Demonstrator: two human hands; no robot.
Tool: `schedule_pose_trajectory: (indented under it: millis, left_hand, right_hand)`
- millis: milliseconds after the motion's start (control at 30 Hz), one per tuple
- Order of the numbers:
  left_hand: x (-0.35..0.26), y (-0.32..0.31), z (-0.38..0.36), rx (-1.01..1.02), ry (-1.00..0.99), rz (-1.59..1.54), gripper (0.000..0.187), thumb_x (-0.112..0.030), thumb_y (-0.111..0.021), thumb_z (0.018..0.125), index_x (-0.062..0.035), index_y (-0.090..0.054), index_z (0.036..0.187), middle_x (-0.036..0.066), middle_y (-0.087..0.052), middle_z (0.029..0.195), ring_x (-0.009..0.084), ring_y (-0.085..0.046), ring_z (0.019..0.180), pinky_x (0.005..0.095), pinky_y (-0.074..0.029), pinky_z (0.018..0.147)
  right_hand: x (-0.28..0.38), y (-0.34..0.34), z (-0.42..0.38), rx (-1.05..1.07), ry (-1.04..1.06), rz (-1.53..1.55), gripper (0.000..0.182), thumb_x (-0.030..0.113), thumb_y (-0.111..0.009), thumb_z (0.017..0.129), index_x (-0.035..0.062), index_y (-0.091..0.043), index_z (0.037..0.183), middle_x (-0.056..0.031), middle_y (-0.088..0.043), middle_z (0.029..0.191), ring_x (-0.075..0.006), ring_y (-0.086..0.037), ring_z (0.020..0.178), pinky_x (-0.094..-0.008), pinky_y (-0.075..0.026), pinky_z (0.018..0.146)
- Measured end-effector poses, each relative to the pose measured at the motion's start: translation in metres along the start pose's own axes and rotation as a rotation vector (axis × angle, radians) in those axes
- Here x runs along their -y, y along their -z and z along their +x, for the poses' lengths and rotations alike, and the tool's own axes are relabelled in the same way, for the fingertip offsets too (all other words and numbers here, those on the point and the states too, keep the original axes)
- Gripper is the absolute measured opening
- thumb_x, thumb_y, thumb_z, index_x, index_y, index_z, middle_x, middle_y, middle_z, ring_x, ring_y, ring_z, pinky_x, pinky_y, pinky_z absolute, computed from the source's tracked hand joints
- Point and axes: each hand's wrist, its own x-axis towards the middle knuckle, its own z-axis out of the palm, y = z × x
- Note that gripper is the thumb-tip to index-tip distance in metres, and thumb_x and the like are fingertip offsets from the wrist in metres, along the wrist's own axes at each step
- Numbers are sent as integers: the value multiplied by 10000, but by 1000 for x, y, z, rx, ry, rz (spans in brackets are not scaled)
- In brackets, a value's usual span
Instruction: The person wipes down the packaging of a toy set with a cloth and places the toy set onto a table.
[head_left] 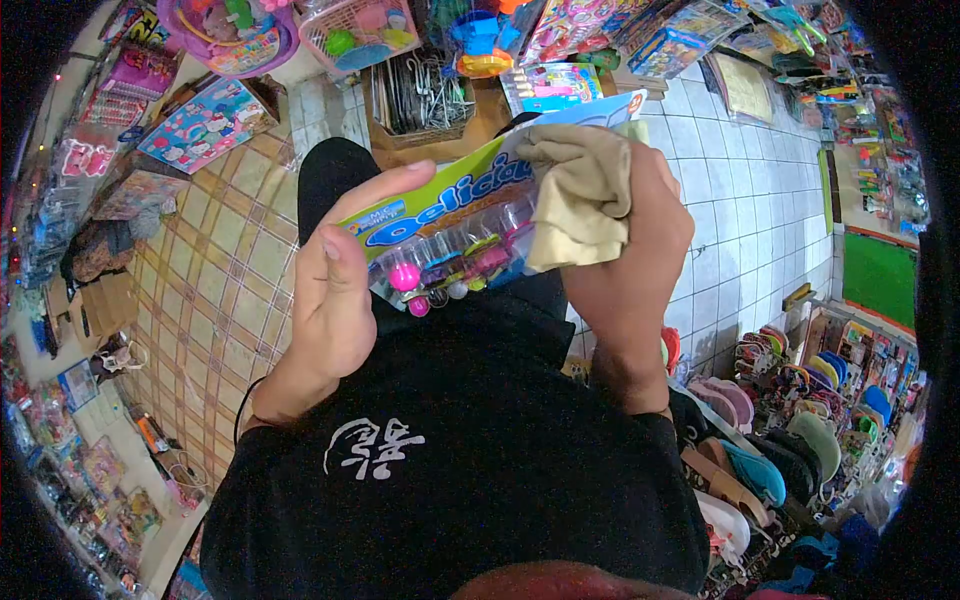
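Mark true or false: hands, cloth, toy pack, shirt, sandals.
1. The left hand grips one end of the toy pack. True.
2. The right hand holds a cloth over part of the pack. True.
3. The pack's large lettering is fully visible. False: the cloth hides its end.
4. The black shirt has a white print. True.
5. Sandals are on the person's left. False: the sandals are on the right.

1 head view looks steeply down from close above, its dark corners perhaps unreadable.
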Motion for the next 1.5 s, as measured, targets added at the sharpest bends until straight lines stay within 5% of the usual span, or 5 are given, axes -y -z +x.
schedule_pose_trajectory:
  millis: [367,500,1033,1167,1500]
  left_hand:
    - [11,0,15,-220,84,-86,735,-542,-273,1073,75,-462,1424,180,-585,1354,225,-578,1235,361,-427,1084]
    - [19,6,16,-246,83,-127,744,-548,-286,1070,84,-462,1419,184,-588,1352,232,-581,1237,370,-430,1085]
    - [23,6,14,-237,97,-125,763,-570,-285,1061,85,-492,1395,181,-608,1321,222,-601,1202,365,-447,1065]
    - [23,6,14,-231,98,-96,772,-579,-282,1059,86,-499,1387,180,-612,1319,217,-606,1196,365,-454,1058]
    - [32,13,26,-324,119,-144,752,-566,-286,1062,79,-510,1375,176,-615,1320,240,-610,1208,383,-466,1062]
  right_hand:
    - [-12,-16,-14,-8,365,-232,354,189,-792,715,163,-754,1066,3,-720,1132,-217,-613,1050,-392,-351,954]
    - [-33,-11,-13,15,270,-311,309,176,-696,781,226,-724,1085,79,-692,1150,-202,-583,1079,-464,-302,924]
    - [-45,18,-17,370,215,-290,309,168,-747,751,220,-745,1056,39,-718,1098,-199,-614,1100,-434,-316,960]
    - [-52,22,-16,324,40,-457,328,159,-761,730,200,-735,1054,36,-717,1105,-204,-616,1096,-452,-312,965]
    - [-49,4,-26,255,105,-344,359,183,-771,770,216,-732,1125,39,-714,1173,-199,-601,1123,-441,-317,953]
